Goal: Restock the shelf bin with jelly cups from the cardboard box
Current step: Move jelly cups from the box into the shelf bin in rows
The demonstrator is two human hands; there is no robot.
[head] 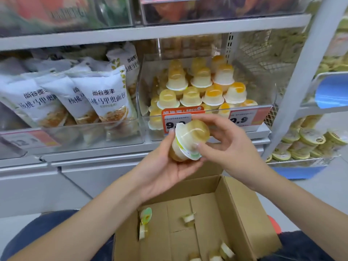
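Cardboard box (244,213) nearest, both hands holding stacked jelly cups (190,140), shelf bin (207,113) behind.

Both forearms are bare, no sleeves, watch or rings showing; dark blue trousers (47,228) cover the knees at the bottom corners

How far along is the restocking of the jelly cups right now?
Mostly done, it seems: the shelf bin already holds stacked rows of jelly cups. In hand: two cups set lid to lid, the left hand under one cup and the right hand on the other cup. Left: a few loose cups on the cardboard box floor.
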